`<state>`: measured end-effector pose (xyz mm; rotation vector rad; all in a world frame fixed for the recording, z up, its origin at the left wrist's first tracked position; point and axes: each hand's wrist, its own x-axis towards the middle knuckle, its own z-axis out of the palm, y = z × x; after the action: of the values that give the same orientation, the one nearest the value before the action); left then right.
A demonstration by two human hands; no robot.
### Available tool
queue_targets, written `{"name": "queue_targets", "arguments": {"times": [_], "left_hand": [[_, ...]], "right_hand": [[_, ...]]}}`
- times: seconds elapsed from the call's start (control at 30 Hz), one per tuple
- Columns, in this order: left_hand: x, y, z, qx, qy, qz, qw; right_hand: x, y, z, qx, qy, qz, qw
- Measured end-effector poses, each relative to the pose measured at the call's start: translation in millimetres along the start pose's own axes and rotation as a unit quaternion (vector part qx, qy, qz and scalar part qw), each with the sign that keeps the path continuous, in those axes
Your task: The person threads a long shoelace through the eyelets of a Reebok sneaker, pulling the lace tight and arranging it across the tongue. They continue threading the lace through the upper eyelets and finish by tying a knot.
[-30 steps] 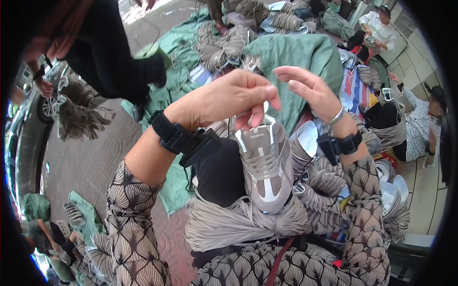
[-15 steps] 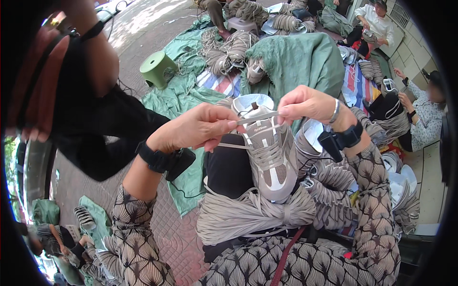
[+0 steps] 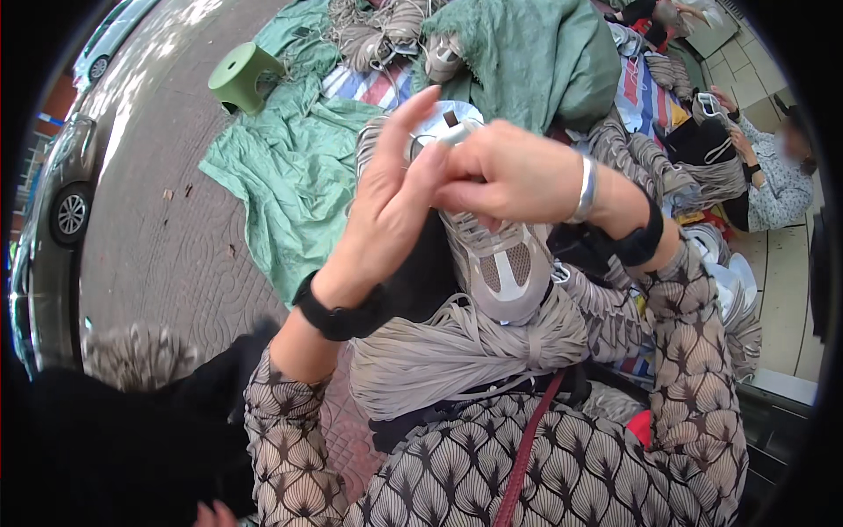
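A grey and white lace-up sneaker [image 3: 502, 274] rests toe toward me on my lap, its upper part covered by my hands. My right hand [image 3: 527, 171] is closed over it, fingers curled in a pinch on a pale shoelace [image 3: 457, 133], of which a short piece shows. Against those fingers leans the thumb of my left hand [image 3: 386, 189]; its index finger stretches upward, apart from the thumb, and the other fingers are mostly hidden. A thick bundle of grey laces [image 3: 421, 360] lies across my lap below the toe.
Laced sneakers [image 3: 606, 321] are heaped to my right. Ahead lie green sheeting [image 3: 281, 176], a large green sack [image 3: 527, 61] and a green stool [image 3: 244, 75]. A person [image 3: 773, 167] sits at the right. Someone in dark clothing [image 3: 140, 430] is close at lower left; a parked car [image 3: 66, 211] stands beyond.
My hands, earlier apart with a lace stretched between them, have come together above the sneaker. My left index finger has straightened. The person at left has shifted toward the lower left.
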<state>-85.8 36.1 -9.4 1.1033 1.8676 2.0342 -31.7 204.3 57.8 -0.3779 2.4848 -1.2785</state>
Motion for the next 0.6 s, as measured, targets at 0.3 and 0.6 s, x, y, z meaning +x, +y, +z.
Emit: {"name": "queue_targets", "arguments": {"times": [0.3,0.6], "left_hand": [[-10,-27,3,-0.101,-0.088,-0.207,0.969],[-26,-43,7,0.282,-0.077,-0.077,0.953]], "right_hand": [[-20,38,-7,0.118,0.033,0.132,0.984],[-58,55,45,0.314,0.103,0.228,0.916]]}}
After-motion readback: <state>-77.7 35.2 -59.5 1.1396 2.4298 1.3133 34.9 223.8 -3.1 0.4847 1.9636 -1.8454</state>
